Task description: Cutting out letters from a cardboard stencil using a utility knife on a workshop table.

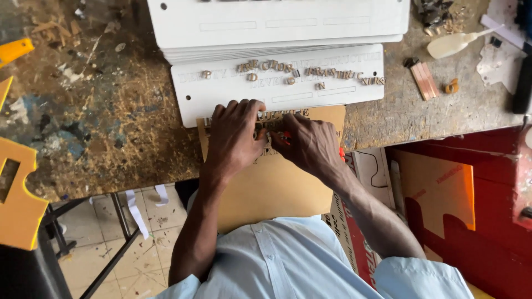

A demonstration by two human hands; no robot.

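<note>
At the worn workbench (100, 138), the left hand (235, 138) lies palm down with fingers curled onto the brown sheet of cut-out letters (277, 177), which overhangs the bench edge toward the person. Just beside it, the right hand (310, 145) angles in, fingertips bunched on the letters; whether either pinches a piece cannot be told. Beyond both lies a white plaque (277, 83) with small gold letters (266, 66).

Two hands are showing: left hand (233, 141), right hand (307, 145). One brown cut-out sheet (277, 182) is lying under them. One white engraved plate (277, 83) is sitting in front, one stack of white plates (277, 25) behind it. Small gold letters (266, 66) are lying on the plate, too many and too small to count. One white plastic spoon (454, 43), two yellow offcuts (19, 199).
</note>
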